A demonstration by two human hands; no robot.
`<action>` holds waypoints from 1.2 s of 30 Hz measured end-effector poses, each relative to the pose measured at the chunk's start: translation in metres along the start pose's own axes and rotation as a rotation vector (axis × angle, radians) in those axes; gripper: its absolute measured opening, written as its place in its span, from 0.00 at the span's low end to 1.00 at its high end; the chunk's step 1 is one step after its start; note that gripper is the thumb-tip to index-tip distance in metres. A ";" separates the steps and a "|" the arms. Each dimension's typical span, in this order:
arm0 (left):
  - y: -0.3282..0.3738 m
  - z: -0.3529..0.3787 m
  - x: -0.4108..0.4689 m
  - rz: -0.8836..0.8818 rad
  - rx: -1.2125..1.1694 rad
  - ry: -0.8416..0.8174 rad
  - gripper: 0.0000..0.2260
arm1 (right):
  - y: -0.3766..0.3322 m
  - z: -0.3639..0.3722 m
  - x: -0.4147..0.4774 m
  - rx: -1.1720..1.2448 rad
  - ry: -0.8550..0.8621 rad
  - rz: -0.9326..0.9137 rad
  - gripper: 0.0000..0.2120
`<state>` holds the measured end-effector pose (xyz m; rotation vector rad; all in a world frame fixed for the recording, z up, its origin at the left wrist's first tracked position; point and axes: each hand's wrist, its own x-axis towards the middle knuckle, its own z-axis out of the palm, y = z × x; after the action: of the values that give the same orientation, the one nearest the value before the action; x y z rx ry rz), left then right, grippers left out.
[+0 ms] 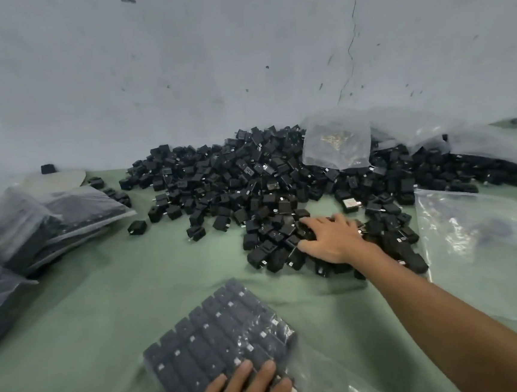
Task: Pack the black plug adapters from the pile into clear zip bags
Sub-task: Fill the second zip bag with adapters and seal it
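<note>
**Adapters gathered while the bag is pinned**

The right hand (333, 239) is laid with fingers spread wide over the near edge of the pile of black plug adapters (249, 178), which is heaped on the green cloth (104, 303) against the wall. No adapter is seen to be clasped yet; a rake-in or a grab appears to be intended. The left hand (243, 391) is pressed flat, fingers straight, on the zip bag (219, 333) in the foreground, probably so that the neat rows inside are kept from sliding. An empty clear bag (480, 248) is kept at the right, filled bags (34, 224) at the left.
</note>
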<state>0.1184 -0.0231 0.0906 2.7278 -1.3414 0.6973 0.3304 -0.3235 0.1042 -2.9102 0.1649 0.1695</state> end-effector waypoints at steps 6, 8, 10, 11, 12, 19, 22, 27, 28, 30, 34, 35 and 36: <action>0.012 -0.005 -0.002 -0.228 -0.087 -0.162 0.27 | -0.015 0.017 -0.091 0.039 0.054 -0.070 0.33; 0.008 -0.004 -0.003 -0.260 -0.163 -0.019 0.22 | -0.015 0.024 -0.123 0.014 0.071 -0.092 0.32; 0.011 -0.001 -0.009 -0.295 -0.217 0.070 0.23 | -0.015 0.030 -0.152 0.017 0.079 -0.111 0.30; 0.013 0.002 -0.012 -0.305 -0.240 0.092 0.23 | -0.016 0.031 -0.165 0.026 0.080 -0.116 0.30; 0.013 0.003 -0.014 -0.319 -0.271 0.096 0.23 | -0.016 0.032 -0.175 0.032 0.081 -0.121 0.30; 0.014 0.007 -0.019 -0.327 -0.293 0.060 0.18 | -0.003 0.008 -0.218 0.118 0.277 -0.116 0.19; 0.014 0.007 -0.019 -0.331 -0.275 0.048 0.19 | 0.006 0.007 -0.239 0.116 0.355 -0.097 0.13; 0.017 0.007 -0.020 -0.347 -0.256 0.002 0.20 | 0.028 0.028 -0.285 0.153 0.316 0.057 0.16; 0.017 0.006 -0.020 -0.353 -0.258 -0.007 0.20 | 0.033 0.034 -0.292 0.139 0.281 0.085 0.18; 0.018 0.005 -0.019 -0.364 -0.259 -0.002 0.20 | 0.039 0.043 -0.301 0.141 0.248 0.103 0.20; 0.020 0.002 -0.018 -0.376 -0.264 0.007 0.21 | 0.047 0.045 -0.302 0.263 0.326 0.161 0.17; 0.020 0.001 -0.018 -0.377 -0.265 0.002 0.21 | 0.048 0.044 -0.301 0.313 0.350 0.186 0.14; 0.020 0.001 -0.018 -0.381 -0.266 -0.006 0.21 | 0.049 0.043 -0.300 0.358 0.378 0.210 0.12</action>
<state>0.0936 -0.0224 0.0791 2.6499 -0.8047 0.4445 0.0233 -0.3322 0.0903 -2.5327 0.5065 -0.3454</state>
